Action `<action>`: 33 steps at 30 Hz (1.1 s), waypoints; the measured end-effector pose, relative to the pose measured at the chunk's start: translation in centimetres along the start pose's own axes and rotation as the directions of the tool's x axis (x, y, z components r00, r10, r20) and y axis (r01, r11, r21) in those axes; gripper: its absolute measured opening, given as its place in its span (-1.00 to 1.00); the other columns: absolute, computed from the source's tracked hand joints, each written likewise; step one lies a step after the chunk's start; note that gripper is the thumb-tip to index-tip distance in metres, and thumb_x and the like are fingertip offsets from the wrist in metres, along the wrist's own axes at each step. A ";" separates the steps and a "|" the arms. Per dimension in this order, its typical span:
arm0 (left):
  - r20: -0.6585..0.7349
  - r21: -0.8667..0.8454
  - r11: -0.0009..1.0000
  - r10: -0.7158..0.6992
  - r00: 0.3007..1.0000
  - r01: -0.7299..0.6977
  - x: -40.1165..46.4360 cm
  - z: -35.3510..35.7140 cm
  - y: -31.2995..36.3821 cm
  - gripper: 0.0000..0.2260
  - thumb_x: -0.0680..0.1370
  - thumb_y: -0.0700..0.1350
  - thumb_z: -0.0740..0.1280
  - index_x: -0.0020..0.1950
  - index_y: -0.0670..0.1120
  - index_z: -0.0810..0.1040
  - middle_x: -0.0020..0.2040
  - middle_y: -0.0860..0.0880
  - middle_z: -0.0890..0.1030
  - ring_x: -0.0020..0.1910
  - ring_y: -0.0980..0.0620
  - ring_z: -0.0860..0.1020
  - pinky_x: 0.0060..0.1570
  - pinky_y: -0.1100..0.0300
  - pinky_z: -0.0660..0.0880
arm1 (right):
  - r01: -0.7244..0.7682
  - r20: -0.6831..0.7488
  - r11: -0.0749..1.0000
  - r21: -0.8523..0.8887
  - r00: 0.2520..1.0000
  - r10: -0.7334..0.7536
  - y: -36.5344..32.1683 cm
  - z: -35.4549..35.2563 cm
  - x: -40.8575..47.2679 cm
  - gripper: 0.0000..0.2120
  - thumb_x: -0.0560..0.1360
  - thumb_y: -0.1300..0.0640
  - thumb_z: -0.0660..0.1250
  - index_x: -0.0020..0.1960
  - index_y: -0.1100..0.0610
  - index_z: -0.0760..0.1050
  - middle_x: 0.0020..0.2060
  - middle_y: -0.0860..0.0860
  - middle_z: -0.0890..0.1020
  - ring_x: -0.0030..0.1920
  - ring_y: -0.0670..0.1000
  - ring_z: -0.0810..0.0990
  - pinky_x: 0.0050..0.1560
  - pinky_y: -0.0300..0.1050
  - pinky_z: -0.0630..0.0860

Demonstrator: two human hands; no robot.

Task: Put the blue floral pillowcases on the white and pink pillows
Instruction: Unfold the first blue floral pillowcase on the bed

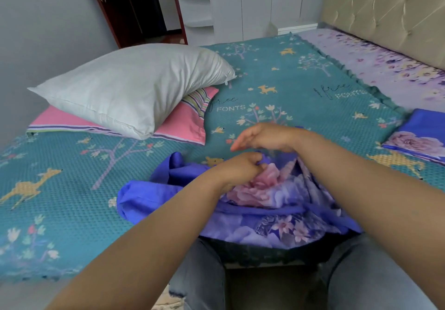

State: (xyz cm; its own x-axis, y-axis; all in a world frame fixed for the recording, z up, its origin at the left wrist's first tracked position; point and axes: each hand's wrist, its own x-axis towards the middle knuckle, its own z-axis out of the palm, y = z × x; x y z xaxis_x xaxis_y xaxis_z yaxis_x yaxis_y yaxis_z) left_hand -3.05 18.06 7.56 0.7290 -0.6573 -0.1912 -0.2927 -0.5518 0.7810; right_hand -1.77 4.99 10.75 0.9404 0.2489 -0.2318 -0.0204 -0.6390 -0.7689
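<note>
Item 1: blue floral pillowcase (260,203), crumpled, lower centre of the frame, lying on the bed (72,213) at its near edge, just in front of the person's knees.

Item 2: left hand (240,167), centre of the frame; fingers curled, pinching a fold of the crumpled pillowcase.

Item 3: right hand (262,137), just above the left hand; fingers extended and relaxed, pointing toward frame left, blurred; contact with the cloth cannot be told.

Item 4: white pillow (134,88), upper left of the frame, resting tilted on top of the pink pillow (183,124), which lies flat on the bed.

Item 5: second blue floral pillowcase (421,136), folded flat, right edge of the frame, well apart from the hands.

Item 6: teal bedcover with deer and tree print; lilac floral sheet (385,64) beyond it, upper right; tufted beige headboard (385,4) behind.
</note>
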 end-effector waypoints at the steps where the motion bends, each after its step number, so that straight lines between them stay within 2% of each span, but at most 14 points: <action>1: 0.044 -0.077 0.997 0.004 0.999 -0.001 -0.5 -0.2 0.4 -0.77 0.61 -0.11 0.22 -0.24 -0.06 0.46 -0.25 0.03 0.46 -0.24 0.15 0.37 -0.19 0.34 0.31 | -0.057 0.084 0.986 -0.157 0.994 0.071 0.0 0.3 0.3 -0.62 0.42 0.49 0.09 -0.09 0.13 0.56 -0.14 0.00 0.62 -0.15 -0.10 0.55 -0.14 -0.35 0.42; 3: 0.173 -0.146 0.989 0.016 0.985 0.009 -1.9 -1.9 1.0 -0.83 0.61 -0.06 0.24 -0.04 -0.12 0.56 -0.11 0.04 0.54 -0.11 0.23 0.43 -0.03 0.38 0.36 | -0.103 0.166 0.937 -0.335 0.972 0.167 0.1 1.4 0.1 -0.74 0.48 0.44 0.11 -0.11 0.18 0.51 -0.21 0.02 0.52 -0.19 0.01 0.47 -0.26 -0.26 0.35; 7: 0.290 -0.246 0.969 0.068 0.954 0.006 -3.5 -7.7 1.7 -0.86 0.52 -0.13 0.34 -0.02 -0.20 0.57 -0.16 0.00 0.63 -0.18 0.17 0.56 -0.12 0.37 0.49 | -0.066 0.060 0.922 -0.383 0.994 0.096 0.4 2.3 0.0 -0.63 0.64 0.11 0.06 0.40 0.22 0.30 0.26 0.02 0.40 0.27 0.05 0.40 0.23 -0.20 0.32; 11: 0.270 -0.362 0.932 0.096 0.958 0.009 -3.1 -12.7 2.9 -0.89 0.42 -0.11 0.33 -0.22 -0.09 0.64 -0.30 -0.03 0.66 -0.31 0.07 0.64 -0.27 0.26 0.59 | -0.086 0.118 0.882 -0.463 0.980 0.157 0.5 3.0 -0.4 -0.66 0.63 0.13 0.14 0.38 0.19 0.32 0.17 0.01 0.39 0.08 -0.06 0.32 0.28 -0.10 0.30; 14: 0.153 -0.509 0.855 0.203 0.967 -0.099 -2.7 -15.9 3.7 -0.78 0.28 -0.04 0.56 -0.18 -0.09 0.65 -0.22 -0.06 0.66 -0.25 0.04 0.64 -0.15 0.19 0.60 | 0.011 -0.148 0.978 -0.210 0.988 -0.043 0.1 1.3 -0.1 -0.71 0.52 0.08 0.30 0.13 0.25 0.53 0.09 0.09 0.56 0.11 -0.02 0.50 0.16 -0.03 0.44; 15: 0.087 -0.540 0.830 0.217 0.972 -0.137 -2.2 -16.8 3.6 -0.84 0.33 -0.10 0.53 -0.15 -0.11 0.66 -0.19 -0.08 0.67 -0.22 0.02 0.65 -0.12 0.17 0.60 | 0.001 -0.356 0.979 -0.203 0.931 -0.075 -0.2 -0.4 -0.2 -0.76 0.45 -0.03 0.35 -0.14 0.16 0.56 -0.13 0.11 0.61 -0.07 0.04 0.59 -0.06 -0.05 0.50; 17: -0.027 -0.549 0.809 0.233 0.972 -0.209 -1.8 -18.3 4.5 -0.86 0.51 -0.20 0.31 -0.19 -0.13 0.65 -0.21 -0.05 0.67 -0.23 0.06 0.63 -0.13 0.20 0.59 | -0.073 -0.759 0.997 -0.012 0.650 0.038 0.0 -4.7 -0.9 -0.63 0.40 -0.05 0.39 -0.43 0.14 0.38 -0.46 0.04 0.44 -0.41 0.03 0.44 -0.35 -0.12 0.35; 19: -0.122 -0.438 0.855 0.250 0.960 -0.278 -1.1 -19.1 5.6 -0.82 0.55 -0.16 0.23 -0.16 -0.19 0.57 -0.24 -0.03 0.62 -0.27 0.11 0.58 -0.17 0.22 0.55 | 0.029 -0.901 0.986 0.165 0.412 0.139 -0.4 -9.2 -2.6 -0.69 0.37 0.10 0.33 -0.45 0.14 0.28 -0.50 -0.01 0.32 -0.42 -0.01 0.30 -0.38 -0.14 0.25; 22: -0.270 0.119 0.935 0.353 0.896 -0.333 -0.2 -20.1 8.0 -0.75 0.53 0.01 0.34 -0.24 -0.13 0.46 -0.38 0.00 0.43 -0.43 0.17 0.36 -0.40 0.28 0.33 | 0.184 -0.963 0.972 0.146 0.253 0.097 -1.5 -13.6 -4.9 -0.92 0.28 0.15 0.17 -0.37 0.11 0.41 -0.42 -0.05 0.38 -0.34 -0.08 0.31 -0.36 -0.19 0.26; 25: -0.290 0.514 0.829 0.408 0.866 -0.219 0.8 -21.0 8.2 -0.70 0.41 0.01 0.49 -0.36 -0.07 0.43 -0.43 -0.02 0.42 -0.50 0.20 0.36 -0.41 0.31 0.33 | 0.409 -0.959 0.894 0.180 0.277 0.066 -3.1 -14.5 -7.3 -0.85 0.22 0.18 0.16 -0.33 0.11 0.51 -0.47 -0.12 0.49 -0.37 -0.12 0.40 -0.34 -0.23 0.36; 27: -0.484 0.571 0.807 0.478 0.733 -0.149 2.1 -21.8 7.0 -0.71 0.39 0.00 0.49 -0.38 -0.05 0.44 -0.40 -0.05 0.47 -0.37 0.04 0.46 -0.27 0.19 0.38 | 0.416 -0.936 0.900 0.129 0.351 -0.028 -4.0 -14.8 -8.4 -0.91 0.24 0.16 0.20 -0.31 0.09 0.48 -0.41 -0.06 0.51 -0.35 -0.10 0.41 -0.33 -0.21 0.35; 30: -0.877 0.068 0.985 0.134 0.461 -0.157 2.7 -21.5 6.0 -0.75 0.40 -0.01 0.39 -0.39 0.00 0.38 -0.40 0.01 0.45 -0.36 0.00 0.44 -0.31 0.21 0.39 | 0.312 -0.771 0.950 0.021 0.610 -0.183 -5.9 -13.6 -9.7 -0.88 0.39 0.07 0.34 -0.17 0.12 0.51 -0.31 -0.01 0.57 -0.30 -0.09 0.49 -0.23 -0.20 0.39; 31: -0.865 -0.153 0.970 -0.039 0.501 -0.188 2.5 -20.8 6.3 -0.74 0.44 -0.01 0.35 -0.38 0.00 0.36 -0.45 0.03 0.41 -0.45 0.03 0.39 -0.43 0.26 0.35 | 0.235 -0.697 0.972 -0.023 0.693 -0.184 -6.7 -13.0 -10.1 -0.84 0.44 0.03 0.35 -0.19 0.13 0.51 -0.34 -0.06 0.59 -0.32 -0.13 0.51 -0.25 -0.24 0.40; 33: -0.627 -0.531 0.835 -0.272 0.730 -0.145 2.2 -18.9 7.2 -0.75 0.53 -0.08 0.24 -0.36 -0.02 0.34 -0.55 0.04 0.34 -0.63 0.10 0.26 -0.60 0.37 0.20 | 0.076 -0.621 0.996 -0.053 0.778 -0.092 -7.8 -12.4 -9.9 -0.72 0.49 -0.05 0.30 -0.31 0.10 0.47 -0.39 -0.07 0.60 -0.35 -0.09 0.54 -0.26 -0.21 0.45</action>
State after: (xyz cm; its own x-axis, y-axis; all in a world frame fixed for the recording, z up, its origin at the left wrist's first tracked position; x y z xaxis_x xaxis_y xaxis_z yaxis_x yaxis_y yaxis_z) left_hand 8.18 22.31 24.00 0.9998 -0.0081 0.0204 -0.0211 -0.0925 0.9955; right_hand -6.72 -1.53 26.45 0.9446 -0.1996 0.2604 0.0686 -0.6559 -0.7517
